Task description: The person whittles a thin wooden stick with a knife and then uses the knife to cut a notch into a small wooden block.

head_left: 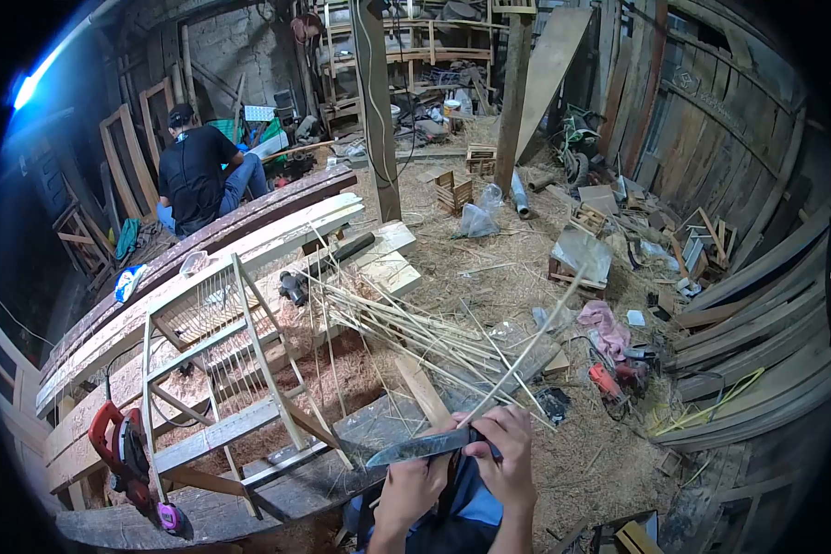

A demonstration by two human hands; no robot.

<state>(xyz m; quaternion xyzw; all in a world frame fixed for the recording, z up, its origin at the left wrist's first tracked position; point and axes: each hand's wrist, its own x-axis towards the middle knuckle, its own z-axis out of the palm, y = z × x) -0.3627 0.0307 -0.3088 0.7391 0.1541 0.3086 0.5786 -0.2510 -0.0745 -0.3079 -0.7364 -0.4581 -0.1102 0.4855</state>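
A knife (417, 450) lies across the front of my hands, its blade pointing left. My right hand (508, 454) is closed around the knife's dark handle. My left hand (417, 485) is closed beneath the blade, around a thin wooden strip (531, 346) that slants up and away to the right. The blade lies against or just over the strip near my fingers; the exact contact is hidden. Left of my hands a wooden frame with thin slats (220, 434) leans on the bench. Beyond it lies a pile of thin sticks (388, 323).
A hammer (294, 286), a red power tool (120, 452) and a purple tape measure (169, 517) rest on the bench (342, 475). A person (194, 171) sits at the back left. Wooden posts stand ahead; a red tool (609, 383) lies on the shavings-covered floor.
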